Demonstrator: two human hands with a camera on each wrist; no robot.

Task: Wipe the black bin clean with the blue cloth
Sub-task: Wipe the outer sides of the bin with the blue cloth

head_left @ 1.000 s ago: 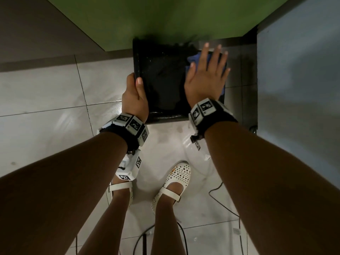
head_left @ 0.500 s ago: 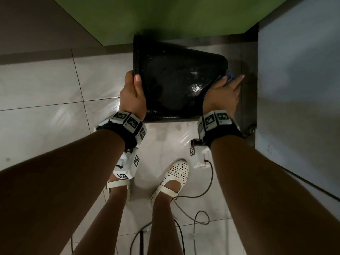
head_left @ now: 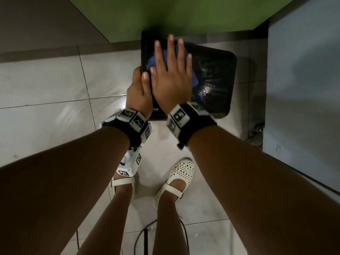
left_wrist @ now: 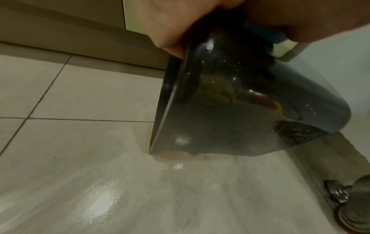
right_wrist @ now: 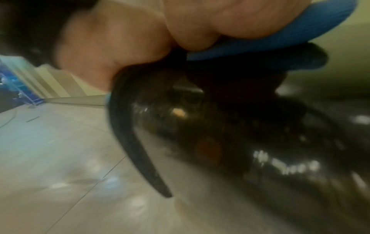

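Observation:
The black bin lies on its side on the tiled floor, tipped so its rim touches the tiles. My left hand grips the rim at the bin's left edge, thumb on top. My right hand lies flat with fingers spread on the bin's upper side, pressing the blue cloth against it. The cloth shows under the palm in the right wrist view, where the bin is blurred. Wet streaks shine on the bin's right part.
A green cabinet front stands right behind the bin. A grey-blue wall or panel closes the right side. My feet in white shoes stand just in front. A cable trails on the floor; a metal floor fitting sits at the right.
My right hand with the cloth has swept from the bin's right side across to its left part, now flat beside the left hand. The left hand keeps its grip on the rim.

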